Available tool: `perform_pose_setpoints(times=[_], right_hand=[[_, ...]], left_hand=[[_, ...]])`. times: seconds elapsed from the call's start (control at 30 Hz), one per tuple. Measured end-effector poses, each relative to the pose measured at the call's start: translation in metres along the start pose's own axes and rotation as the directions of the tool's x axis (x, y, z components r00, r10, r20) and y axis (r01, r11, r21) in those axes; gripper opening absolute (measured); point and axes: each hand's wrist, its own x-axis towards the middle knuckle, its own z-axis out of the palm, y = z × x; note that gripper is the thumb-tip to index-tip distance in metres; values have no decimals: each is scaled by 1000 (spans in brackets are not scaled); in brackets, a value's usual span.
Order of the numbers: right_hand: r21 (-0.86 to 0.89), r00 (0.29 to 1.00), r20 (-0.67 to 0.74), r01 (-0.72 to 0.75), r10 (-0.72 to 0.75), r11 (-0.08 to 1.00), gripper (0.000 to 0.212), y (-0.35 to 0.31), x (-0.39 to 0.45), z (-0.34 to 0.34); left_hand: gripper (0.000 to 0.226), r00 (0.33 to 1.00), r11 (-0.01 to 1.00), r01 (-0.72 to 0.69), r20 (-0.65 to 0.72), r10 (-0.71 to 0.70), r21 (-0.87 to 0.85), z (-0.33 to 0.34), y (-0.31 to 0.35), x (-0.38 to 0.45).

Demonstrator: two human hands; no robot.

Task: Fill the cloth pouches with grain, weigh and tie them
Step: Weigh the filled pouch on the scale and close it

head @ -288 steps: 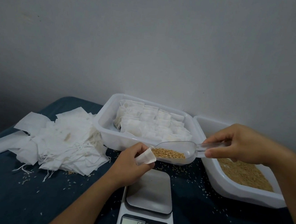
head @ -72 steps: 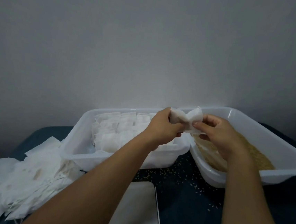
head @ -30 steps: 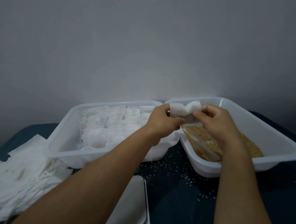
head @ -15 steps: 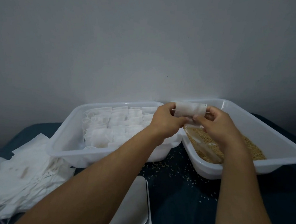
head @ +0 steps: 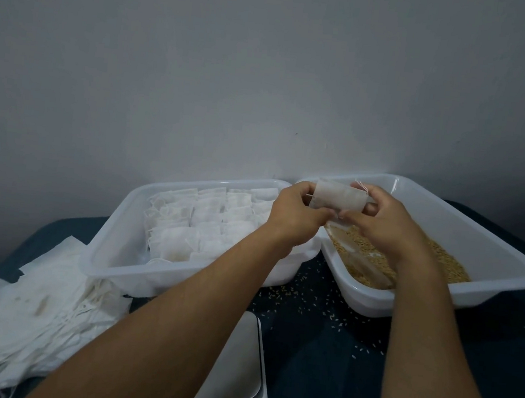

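Note:
A small white cloth pouch (head: pixel 338 197) is held up between both hands above the gap between two trays. My left hand (head: pixel 294 216) pinches its left end and my right hand (head: pixel 381 221) pinches its right end, where thin string ends stick out. The right white tray (head: pixel 487 249) holds brown grain (head: pixel 447 264) with a clear scoop (head: pixel 364 263) lying in it. The left white tray (head: pixel 116 242) is packed with several filled pouches (head: pixel 207 222). A kitchen scale (head: pixel 235 363) sits at the bottom, partly behind my left forearm.
A heap of flat empty pouches (head: pixel 29 314) with strings lies on the dark blue cloth at the left. Loose grains (head: pixel 309 302) are scattered on the cloth between the trays and the scale. A grey wall stands just behind the trays.
Over the last second the pouch went from a pinched, bow-like shape to a smooth roll stretched between both hands. Earlier, grain was scooped into it; the scoop now lies in the grain tray.

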Motion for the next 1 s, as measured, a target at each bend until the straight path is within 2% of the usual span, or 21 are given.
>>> perform_pose_setpoints(times=[0.27, 0.4, 0.5, 0.6, 0.7, 0.8, 0.9, 1.0], right_hand=[[-48, 1000, -2, 4, -4, 999, 71, 1, 0, 0], [-56, 1000, -4, 21, -22, 998, 65, 1, 1, 2], [-46, 997, -57, 56, -59, 997, 53, -3, 0, 3], [-52, 986, -102, 128, -133, 990, 42, -14, -3, 4], [-87, 967, -99, 227, -236, 970, 30, -27, -9, 8], [-112, 951, -10, 305, -308, 946, 24, -44, -16, 14], [-141, 920, 123, 388, -373, 911, 26, -62, -28, 21], [-173, 883, 245, 446, -400, 878, 29, -80, -40, 32]], left_hand=[[26, 1000, 1000, -4, -18, 4, -7, 2, -3, 1], [29, 1000, 999, 10, -27, -11, -44, 2, -5, 0], [31, 998, 981, 58, -17, -62, -183, 2, -6, -3], [30, 991, 900, 126, 22, -129, -417, 0, -6, -11], [29, 984, 823, 176, 89, -153, -540, -5, -9, -25], [35, 981, 834, 186, 146, -128, -519, -15, -15, -46], [34, 980, 852, 182, 164, -116, -490, -29, -24, -69], [33, 981, 830, 171, 171, -93, -531, -43, -34, -90]])
